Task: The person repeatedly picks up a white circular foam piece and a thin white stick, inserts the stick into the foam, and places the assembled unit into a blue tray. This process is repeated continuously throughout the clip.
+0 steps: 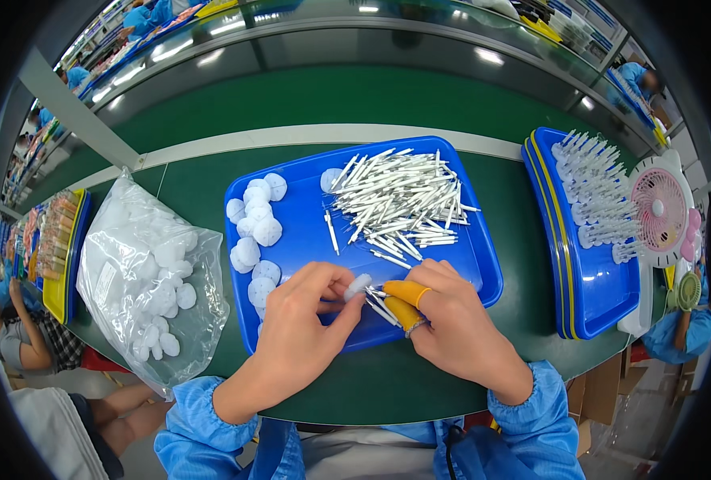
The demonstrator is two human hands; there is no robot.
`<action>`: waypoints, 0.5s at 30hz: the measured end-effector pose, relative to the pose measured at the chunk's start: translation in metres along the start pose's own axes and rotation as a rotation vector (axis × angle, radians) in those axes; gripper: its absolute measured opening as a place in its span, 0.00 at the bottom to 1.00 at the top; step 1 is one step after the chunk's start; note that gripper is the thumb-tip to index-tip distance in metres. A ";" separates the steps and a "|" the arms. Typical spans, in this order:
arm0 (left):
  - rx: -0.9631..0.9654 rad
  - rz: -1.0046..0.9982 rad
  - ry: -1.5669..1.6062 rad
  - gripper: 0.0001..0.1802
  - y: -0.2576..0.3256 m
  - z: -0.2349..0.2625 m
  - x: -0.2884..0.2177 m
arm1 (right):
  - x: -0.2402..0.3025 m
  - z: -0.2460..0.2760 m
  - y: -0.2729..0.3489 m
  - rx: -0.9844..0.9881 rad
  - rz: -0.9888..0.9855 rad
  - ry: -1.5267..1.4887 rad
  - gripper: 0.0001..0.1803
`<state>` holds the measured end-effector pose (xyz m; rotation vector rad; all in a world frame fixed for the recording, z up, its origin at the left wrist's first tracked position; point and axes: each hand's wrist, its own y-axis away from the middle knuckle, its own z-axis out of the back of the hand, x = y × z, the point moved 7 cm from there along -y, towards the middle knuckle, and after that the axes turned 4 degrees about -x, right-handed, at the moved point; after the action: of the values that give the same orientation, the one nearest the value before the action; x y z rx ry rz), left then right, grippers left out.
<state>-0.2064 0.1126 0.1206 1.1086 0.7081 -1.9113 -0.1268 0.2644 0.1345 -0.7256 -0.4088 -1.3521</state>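
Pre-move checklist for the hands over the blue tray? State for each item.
1. Left hand pinches a white round pad at its fingertips: ok.
2. Right hand holds a few white sticks, orange finger cots on: ok.
3. Pad seated on a stick tip: cannot tell, fingers hide the joint.
4. Loose stick pile in the blue tray, within reach: ok.
5. Spare pads on the tray's left side, more in the clear bag: ok.
6. Second tray at right has bare room beside its finished pieces: ok.
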 end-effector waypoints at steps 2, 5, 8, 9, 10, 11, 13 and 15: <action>-0.001 0.025 0.003 0.10 0.000 0.000 0.002 | 0.000 0.001 0.000 -0.009 0.002 0.002 0.21; 0.008 0.038 0.010 0.10 0.001 -0.001 0.004 | 0.000 0.001 -0.001 -0.020 0.014 0.007 0.19; 0.008 -0.014 0.001 0.09 0.003 -0.003 0.000 | 0.004 -0.003 -0.003 -0.018 0.020 0.014 0.18; 0.005 -0.040 -0.005 0.09 0.003 -0.004 -0.002 | 0.006 -0.005 -0.002 -0.030 0.026 0.008 0.17; -0.003 -0.058 -0.014 0.09 0.003 -0.004 -0.004 | 0.007 -0.008 -0.001 -0.042 0.032 0.002 0.16; -0.011 -0.075 -0.023 0.08 0.002 -0.004 -0.005 | 0.009 -0.010 -0.001 -0.044 0.016 -0.013 0.16; -0.025 -0.101 -0.041 0.08 0.003 -0.004 -0.007 | 0.012 -0.013 0.000 -0.048 -0.014 -0.043 0.15; -0.034 -0.117 -0.058 0.08 0.004 -0.004 -0.005 | 0.014 -0.010 0.002 -0.103 -0.040 -0.078 0.12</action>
<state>-0.2001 0.1156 0.1234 1.0056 0.7849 -2.0136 -0.1235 0.2475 0.1364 -0.8619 -0.4197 -1.3930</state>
